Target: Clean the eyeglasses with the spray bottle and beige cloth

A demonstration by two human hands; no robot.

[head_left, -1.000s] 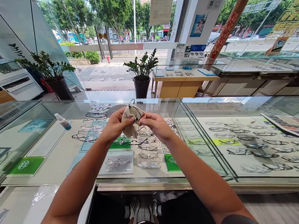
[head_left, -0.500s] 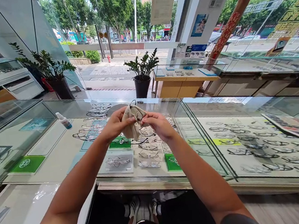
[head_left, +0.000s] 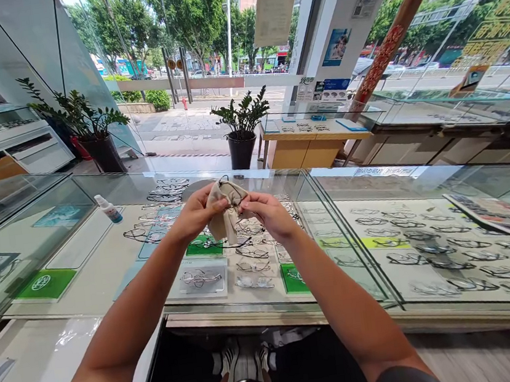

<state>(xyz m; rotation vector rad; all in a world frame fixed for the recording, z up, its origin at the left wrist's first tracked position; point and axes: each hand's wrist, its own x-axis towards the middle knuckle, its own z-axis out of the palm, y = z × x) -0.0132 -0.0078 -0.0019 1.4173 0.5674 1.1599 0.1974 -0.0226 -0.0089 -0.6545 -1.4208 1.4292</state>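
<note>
Above the glass counter, my left hand (head_left: 202, 210) pinches a beige cleaning cloth (head_left: 222, 224) that hangs in folds below its thumb. Within the cloth is a pair of eyeglasses (head_left: 231, 188), whose dark thin rim shows at the top; the lens on the left is covered by fabric. Close by on the right, my right hand (head_left: 264, 213) has its thumb and fingers closed on the other side of the glasses frame. Exactly which part it grips is too small to tell.
A spray bottle (head_left: 108, 209) stands on the glass display counter (head_left: 245, 316) at the left. Rows of eyeglasses (head_left: 252, 252) lie inside the counter under my hands. A magazine (head_left: 499, 213) rests at the right. Beyond the counter stands a potted plant (head_left: 243, 146).
The cloth hangs a little lower and its folds have shifted around the glasses. Both hands stay nearly in place, still holding the cloth and glasses.
</note>
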